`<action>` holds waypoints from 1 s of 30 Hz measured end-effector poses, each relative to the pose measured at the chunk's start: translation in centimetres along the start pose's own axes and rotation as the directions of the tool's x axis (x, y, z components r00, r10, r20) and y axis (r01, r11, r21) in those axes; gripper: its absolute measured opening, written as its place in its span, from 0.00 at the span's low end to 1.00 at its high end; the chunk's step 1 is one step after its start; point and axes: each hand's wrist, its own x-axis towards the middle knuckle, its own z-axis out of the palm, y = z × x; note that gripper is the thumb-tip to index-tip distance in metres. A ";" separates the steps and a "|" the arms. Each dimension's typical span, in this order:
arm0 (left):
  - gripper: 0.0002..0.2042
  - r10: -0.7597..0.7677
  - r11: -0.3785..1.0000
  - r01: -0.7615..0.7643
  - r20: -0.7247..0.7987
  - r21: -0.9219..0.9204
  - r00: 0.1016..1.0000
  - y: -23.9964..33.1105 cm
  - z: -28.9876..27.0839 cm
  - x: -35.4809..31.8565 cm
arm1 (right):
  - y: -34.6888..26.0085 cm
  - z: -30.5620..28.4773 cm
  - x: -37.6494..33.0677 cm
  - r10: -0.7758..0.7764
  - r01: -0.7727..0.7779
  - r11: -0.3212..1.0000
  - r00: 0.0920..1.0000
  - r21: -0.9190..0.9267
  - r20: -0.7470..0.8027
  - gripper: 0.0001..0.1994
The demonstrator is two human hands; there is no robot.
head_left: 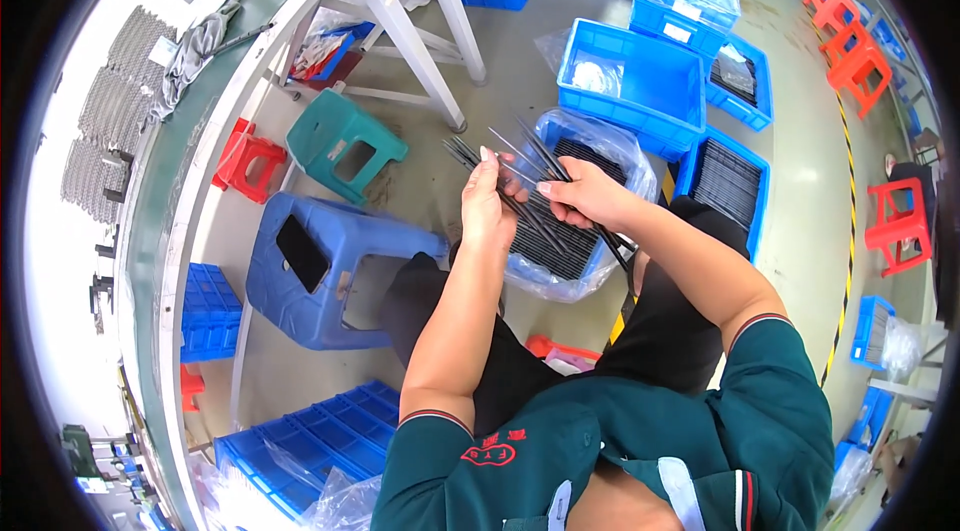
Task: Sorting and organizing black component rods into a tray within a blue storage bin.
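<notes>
I am looking down at a work floor with lots of blue bins, some orange stools far off, and a blue stool and a green stool near my legs. A long curved surface is running along my left side.

I am sitting, and both hands are up in front of me over a bin lined with a clear plastic bag. That bag is holding many thin dark rods lying flat in a layer. I am holding a small bunch of thin dark rods between my hands, and the rods are fanning out toward the upper left, above the bag.

My left hand is closing around the near part of the bunch, with the fingers curled on it. My right hand is pinching the rods from the other side, thumb on top, clamped on them too.

To do this well, I think I should be keeping the bunch over the bag, so a rod that slips is falling back in and not on the floor. I should be squeezing softly, because thin rods look easy to bend. I should be sliding the rods with my thumb until their ends are lining up, and keeping the sharp-looking tips pointing away from me.
</notes>
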 end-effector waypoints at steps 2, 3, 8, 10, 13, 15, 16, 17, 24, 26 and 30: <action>0.16 0.016 0.996 -0.013 -0.031 0.093 0.999 -0.5 0.3 -0.2 | 0.0 0.2 0.0 -0.001 0.001 0.999 1.000 0.039 -0.006 0.10; 0.15 0.035 0.989 -0.031 -0.020 0.145 0.999 -0.9 -0.2 0.1 | -0.1 0.3 0.1 -0.002 0.003 0.997 1.000 0.075 -0.010 0.10; 0.15 0.047 0.954 -0.046 0.002 0.297 0.999 -2.7 1.0 -0.7 | -0.7 0.5 0.9 0.025 -0.017 0.984 0.999 0.176 -0.038 0.10; 0.15 0.101 0.966 -0.084 -0.055 0.243 0.993 -2.2 1.0 -0.8 | -0.9 1.0 1.2 0.036 -0.025 0.995 0.992 0.093 -0.121 0.12; 0.15 0.078 0.981 -0.060 -0.090 0.186 0.993 -1.2 0.5 0.2 | -0.8 -0.6 1.9 -0.090 0.085 0.996 0.976 -0.033 -0.196 0.11; 0.15 0.022 0.963 0.000 -0.076 0.270 0.997 -0.9 0.6 -0.1 | -0.6 -1.8 2.4 -0.062 0.077 0.986 0.993 0.149 -0.104 0.11; 0.14 -0.029 0.946 0.045 -0.056 0.320 0.998 -0.9 0.3 -0.5 | -0.8 -1.5 2.4 -0.038 0.057 0.972 0.996 0.230 -0.083 0.11; 0.15 -0.093 0.943 0.104 -0.048 0.316 0.994 -1.2 0.2 -0.8 | -0.7 -1.4 2.6 -0.021 0.034 0.963 0.998 0.268 -0.052 0.12; 0.16 -0.418 0.824 0.310 0.140 0.474 0.897 -1.1 0.9 -2.6 | -0.7 -2.5 4.4 -0.108 0.174 0.970 0.936 0.172 -0.335 0.15; 0.16 -0.533 0.783 0.387 0.205 0.488 0.821 -1.0 0.9 -3.2 | -1.0 -6.0 5.8 -0.044 0.204 0.915 0.907 0.347 -0.418 0.15; 0.17 -0.583 0.786 0.456 0.258 0.417 0.770 -0.7 0.3 -3.8 | -2.0 -12.5 6.0 -0.154 0.475 0.805 0.746 0.356 -0.647 0.12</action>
